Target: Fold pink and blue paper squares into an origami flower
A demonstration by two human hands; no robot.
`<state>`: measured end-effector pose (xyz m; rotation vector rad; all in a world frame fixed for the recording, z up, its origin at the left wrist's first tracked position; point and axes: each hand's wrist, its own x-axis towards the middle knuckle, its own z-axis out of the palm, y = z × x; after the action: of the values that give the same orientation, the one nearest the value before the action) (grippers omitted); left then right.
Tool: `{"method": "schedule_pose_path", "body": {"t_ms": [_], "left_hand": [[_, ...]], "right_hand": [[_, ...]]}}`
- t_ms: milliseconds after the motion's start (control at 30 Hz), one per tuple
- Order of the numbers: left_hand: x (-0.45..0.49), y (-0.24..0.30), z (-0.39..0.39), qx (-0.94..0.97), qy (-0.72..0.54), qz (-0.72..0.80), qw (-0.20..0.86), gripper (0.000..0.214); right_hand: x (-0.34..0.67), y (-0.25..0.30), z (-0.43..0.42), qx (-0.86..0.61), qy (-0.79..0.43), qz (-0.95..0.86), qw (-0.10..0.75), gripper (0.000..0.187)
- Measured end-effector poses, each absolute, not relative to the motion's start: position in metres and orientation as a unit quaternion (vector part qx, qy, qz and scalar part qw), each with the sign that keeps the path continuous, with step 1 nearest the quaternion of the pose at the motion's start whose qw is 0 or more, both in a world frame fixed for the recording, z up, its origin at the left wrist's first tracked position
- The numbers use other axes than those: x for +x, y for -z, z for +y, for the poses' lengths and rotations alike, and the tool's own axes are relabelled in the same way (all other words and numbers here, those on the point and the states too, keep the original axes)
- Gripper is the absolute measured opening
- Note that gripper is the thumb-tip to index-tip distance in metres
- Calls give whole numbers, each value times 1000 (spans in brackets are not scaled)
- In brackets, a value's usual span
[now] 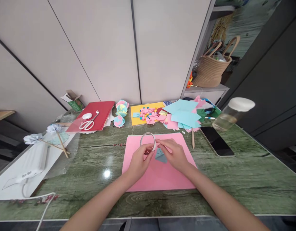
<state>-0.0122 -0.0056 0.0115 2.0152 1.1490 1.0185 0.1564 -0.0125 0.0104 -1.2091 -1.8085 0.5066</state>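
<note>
My left hand is closed around the lower edge of a roll of tape, which it holds upright over a pink sheet of paper. The fingers of my right hand are pinched together at the right side of the tape roll; whether they grip the tape's end or just touch the roll is too small to tell. Beneath my right fingers lies a small folded blue-grey paper piece, partly covered by them.
Behind the pink sheet, a yellow sheet bears small colourful pieces, beside light blue paper. Scissors lie on a red folder. Paper flowers stand nearby. At right are a phone, wooden stick and bottle.
</note>
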Motion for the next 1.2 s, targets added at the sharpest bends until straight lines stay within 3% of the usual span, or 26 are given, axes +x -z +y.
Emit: {"method": "schedule_pose_path", "body": {"t_ms": [333, 533, 700, 867, 1033, 1200], "left_hand": [[-17, -1, -1, 809, -371, 423, 170, 16], [-19, -4, 1, 826, -364, 413, 118, 17], [-21, 0, 4, 833, -376, 399, 75, 15], [-21, 2, 4, 836, -375, 395, 65, 13], [-21, 2, 4, 835, -371, 402, 61, 13], [-21, 3, 4, 845, -361, 393, 15, 11]], "right_hand": [[160, -22, -8, -459, -353, -677, 455, 9], [153, -18, -14, -512, -223, -689, 462, 11], [150, -9, -17, -492, -69, -739, 455, 27], [151, 1, -14, -444, 39, -784, 432, 22], [149, 4, -16, -456, 74, -777, 428, 12], [145, -1, -17, -489, 15, -772, 407, 8]]}}
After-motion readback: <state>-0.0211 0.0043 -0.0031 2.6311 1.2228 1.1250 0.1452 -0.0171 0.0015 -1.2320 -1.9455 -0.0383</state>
